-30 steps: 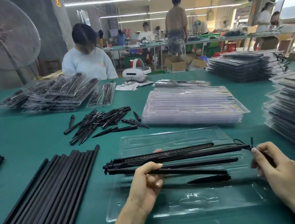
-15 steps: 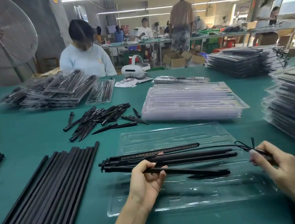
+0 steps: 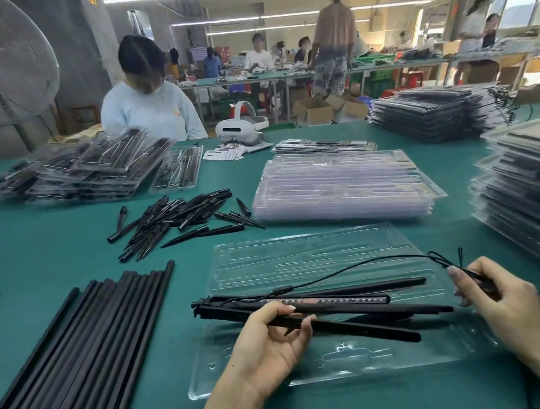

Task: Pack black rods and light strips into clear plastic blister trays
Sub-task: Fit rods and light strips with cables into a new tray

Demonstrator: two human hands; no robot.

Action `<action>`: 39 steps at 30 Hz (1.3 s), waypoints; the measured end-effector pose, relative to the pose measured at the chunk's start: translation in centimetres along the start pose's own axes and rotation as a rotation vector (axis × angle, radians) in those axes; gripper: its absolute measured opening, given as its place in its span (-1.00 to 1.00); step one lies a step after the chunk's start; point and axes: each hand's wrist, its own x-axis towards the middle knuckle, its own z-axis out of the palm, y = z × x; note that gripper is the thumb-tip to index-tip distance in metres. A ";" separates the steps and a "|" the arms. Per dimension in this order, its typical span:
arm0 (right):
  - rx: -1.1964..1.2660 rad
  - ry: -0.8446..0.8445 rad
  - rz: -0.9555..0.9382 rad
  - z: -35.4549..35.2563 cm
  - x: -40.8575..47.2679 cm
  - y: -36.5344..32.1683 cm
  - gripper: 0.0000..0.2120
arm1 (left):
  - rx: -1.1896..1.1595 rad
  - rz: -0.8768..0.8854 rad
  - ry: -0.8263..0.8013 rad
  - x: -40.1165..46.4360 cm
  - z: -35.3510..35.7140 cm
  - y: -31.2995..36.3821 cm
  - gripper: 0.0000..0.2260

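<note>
1. The left hand curls its fingers and thumb around the bundle of black rods and a light strip, gripping it near its left end.
2. The bundle lies crosswise above the open clear tray, between the two hands, its rods fanned apart toward the right.
3. The light strip shows a row of small dots along its top face and sits among the rods.
4. A thin black cable arcs from the bundle's left part up and over to the right hand.
5. The right hand pinches the tied cable end and a dark piece beside it, fingers curled, just right of the rods' tips.
6. The tray rests on the green table, directly in front of the person.
7. To the left lies a row of long rods; behind them a heap of black spikes.
8. Behind the tray stands a stack of empty trays; filled packs are piled at the right.
</note>
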 end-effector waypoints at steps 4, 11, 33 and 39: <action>-0.030 -0.006 -0.005 0.2 0.1 0.1 -0.63 | -0.021 0.014 -0.023 -1.0 0.8 -0.5 -0.70; -0.065 -0.035 -0.032 0.4 0.1 -0.2 -0.57 | -0.054 -0.127 -0.160 -4.5 0.4 0.7 -0.29; 0.040 -0.043 -0.023 0.3 -0.2 -0.9 -0.63 | 1.590 0.988 0.262 -2.7 -7.3 5.6 -0.76; 0.019 -0.060 -0.019 0.1 -0.3 -0.9 -0.60 | 1.728 0.925 0.186 -2.4 -7.0 6.1 -0.76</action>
